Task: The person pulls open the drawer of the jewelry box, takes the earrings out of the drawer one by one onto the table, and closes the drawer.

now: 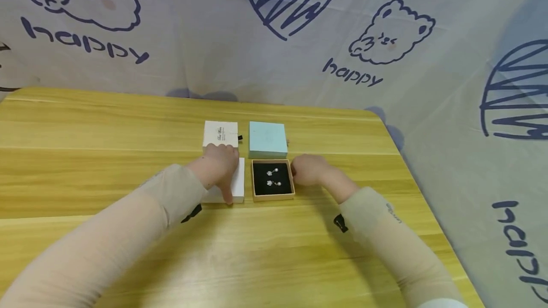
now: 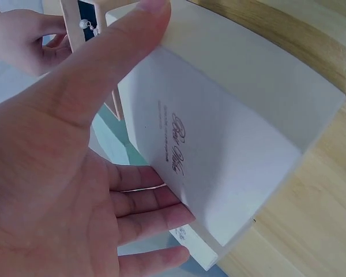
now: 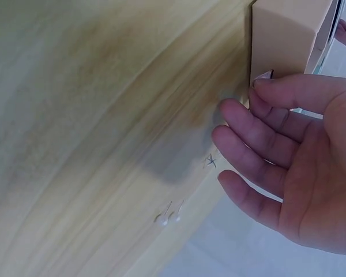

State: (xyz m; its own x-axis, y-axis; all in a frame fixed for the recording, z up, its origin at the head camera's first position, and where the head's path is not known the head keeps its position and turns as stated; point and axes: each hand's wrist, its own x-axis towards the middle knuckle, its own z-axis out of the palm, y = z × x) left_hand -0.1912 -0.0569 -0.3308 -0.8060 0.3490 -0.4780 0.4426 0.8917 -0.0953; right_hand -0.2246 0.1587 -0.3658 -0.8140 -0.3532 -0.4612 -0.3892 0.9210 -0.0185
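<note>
My left hand (image 1: 219, 163) holds a white lidded box (image 2: 207, 133) with cursive lettering, thumb on the near side and fingers at the far edge. Beside it sits an open tan jewelry box (image 1: 274, 197) with a black insert, on which two earrings (image 1: 272, 183) with sparkling and pearl-like ends lie. At the tan box's right side is my right hand (image 1: 310, 170). In the right wrist view its thumb and index finger pinch a small pale pull tab (image 3: 265, 75) on the box wall, the other fingers loosely bent.
Behind these stand a smaller cream box (image 1: 220, 132) with a black tab and a pale blue box (image 1: 267, 138). Small pearl-like studs (image 3: 168, 218) and a star-shaped piece (image 3: 211, 161) lie on the wooden table (image 1: 265, 255). A printed cloth (image 1: 205, 23) hangs behind.
</note>
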